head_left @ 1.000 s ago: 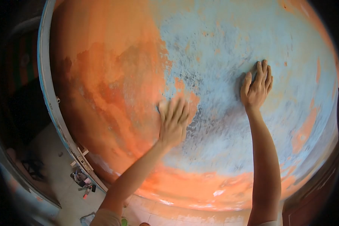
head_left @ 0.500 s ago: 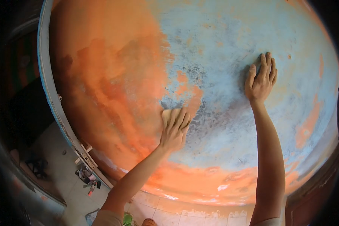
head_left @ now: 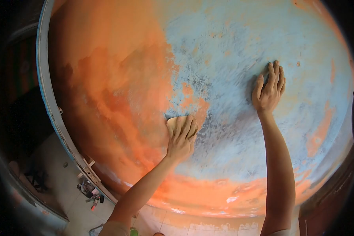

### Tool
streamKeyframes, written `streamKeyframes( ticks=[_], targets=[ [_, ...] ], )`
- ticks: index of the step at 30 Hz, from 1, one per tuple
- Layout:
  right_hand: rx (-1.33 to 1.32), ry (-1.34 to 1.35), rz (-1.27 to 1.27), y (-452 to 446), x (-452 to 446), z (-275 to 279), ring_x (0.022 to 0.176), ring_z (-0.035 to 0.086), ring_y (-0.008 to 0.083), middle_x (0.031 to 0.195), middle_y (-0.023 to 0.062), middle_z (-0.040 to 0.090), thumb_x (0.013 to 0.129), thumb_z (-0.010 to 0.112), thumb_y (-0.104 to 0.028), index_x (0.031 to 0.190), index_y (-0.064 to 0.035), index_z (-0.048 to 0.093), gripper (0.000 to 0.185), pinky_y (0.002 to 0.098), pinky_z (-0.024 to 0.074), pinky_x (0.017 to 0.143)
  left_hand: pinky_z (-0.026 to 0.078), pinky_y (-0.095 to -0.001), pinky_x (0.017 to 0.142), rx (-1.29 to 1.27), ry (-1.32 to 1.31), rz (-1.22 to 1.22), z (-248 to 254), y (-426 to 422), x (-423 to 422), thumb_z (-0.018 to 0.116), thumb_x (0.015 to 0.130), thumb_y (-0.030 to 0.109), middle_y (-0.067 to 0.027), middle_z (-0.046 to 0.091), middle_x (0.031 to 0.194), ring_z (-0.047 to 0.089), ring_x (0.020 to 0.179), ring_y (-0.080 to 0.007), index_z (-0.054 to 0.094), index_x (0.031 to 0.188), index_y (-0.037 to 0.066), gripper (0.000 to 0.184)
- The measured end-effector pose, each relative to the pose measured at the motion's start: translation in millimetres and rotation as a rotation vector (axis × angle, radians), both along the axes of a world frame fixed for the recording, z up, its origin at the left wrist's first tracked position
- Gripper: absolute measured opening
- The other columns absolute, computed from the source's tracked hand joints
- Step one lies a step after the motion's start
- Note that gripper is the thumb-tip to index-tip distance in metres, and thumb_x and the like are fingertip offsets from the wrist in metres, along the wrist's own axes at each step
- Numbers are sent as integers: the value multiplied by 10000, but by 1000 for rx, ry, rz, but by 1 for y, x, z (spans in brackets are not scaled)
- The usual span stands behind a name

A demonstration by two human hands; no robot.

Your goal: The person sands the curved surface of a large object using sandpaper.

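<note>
Wall [head_left: 232, 153], patchy orange-blue, above pale floor [head_left: 65, 196]

So there's a grey door frame [head_left: 42, 67] with blue edging curving down the left side, plus some dark striped stuff [head_left: 21, 70] in the gloom past it. Pale floor [head_left: 63, 202] below, with a jumbled pile of odds and ends [head_left: 89, 190] near the frame, one bit reddish. Something green [head_left: 134, 231] peeks in at the bottom, and a dark brown panel [head_left: 320, 214] sits lower right.

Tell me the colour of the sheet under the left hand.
The sheet is pale tan, seen best in the head view.
</note>
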State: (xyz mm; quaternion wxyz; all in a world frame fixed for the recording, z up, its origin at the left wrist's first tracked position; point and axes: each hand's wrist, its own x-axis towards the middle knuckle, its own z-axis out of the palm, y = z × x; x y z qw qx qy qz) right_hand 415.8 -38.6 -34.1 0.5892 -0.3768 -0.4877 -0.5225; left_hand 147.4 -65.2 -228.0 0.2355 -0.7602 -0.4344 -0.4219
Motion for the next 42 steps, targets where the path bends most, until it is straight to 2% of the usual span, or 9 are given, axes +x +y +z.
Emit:
streamKeyframes(
  ticks=[5,8,13,17,22,30,35,38,42],
  targets=[
    [1,-23,19,-3,0,1,1423,364,363,1511,150,452,999,462,-319,1400,-55,510,482,528,236,1164,138,-733,1092,334,-81,-190,75,15,1,491,985,177,-139,286,1600,231,1452,-451,442,1457,27,498],
    [18,-53,27,0,2,0,1423,363,369,1506,153,456,1014,456,-304,1403,-50,504,467,523,238,1162,145,-736,1084,385,-73,-20,110,15,2,521,957,170,-153,300,1590,240,1449,-447,461,1441,24,508],
    [-16,-68,86,-4,-2,-16,1415,369,395,1488,192,469,1025,462,-296,1398,-21,501,466,551,234,1154,164,-718,1094,288,28,8,28,14,1,538,949,197,-101,320,1592,255,1452,-402,458,1469,85,539],
    [-236,-3,368,-58,-48,-58,1209,569,412,1222,243,645,938,563,-71,1180,45,610,272,492,364,1083,173,-718,1094,234,23,-21,-5,13,-4,550,951,229,-51,311,1605,248,1467,-362,444,1495,146,561],
    [-346,-574,565,-83,-143,-99,1069,661,407,1107,222,676,735,673,-24,1002,28,641,274,406,554,879,144,-689,1140,184,-21,-118,77,13,-1,571,943,249,-30,300,1613,243,1487,-312,426,1508,167,588],
    [-303,-468,606,-58,-166,-79,832,651,343,1038,199,663,706,658,91,977,31,622,281,395,538,714,212,-686,1111,635,14,68,95,47,2,565,936,439,-18,350,1585,276,1477,-289,493,1437,161,578],
    [-305,-581,544,-46,-166,-63,739,624,306,962,147,655,740,662,83,996,21,615,268,384,515,625,222,-689,1102,355,78,1,103,26,-9,616,891,471,-44,339,1584,204,1501,-312,464,1455,144,670],
    [-484,-414,669,-37,-170,-61,882,646,318,987,115,632,783,697,-37,1033,-37,625,260,374,516,663,253,-612,1110,-188,203,-72,111,21,-18,566,896,474,-76,311,1586,222,1481,-327,358,1516,143,733],
    [-358,-347,643,-31,-182,-63,899,650,296,992,100,637,823,720,-155,1081,-58,640,287,376,511,660,302,-563,1079,85,-51,-313,97,18,-29,708,799,364,-112,396,1508,291,1425,-345,405,1466,109,776]
  ],
)
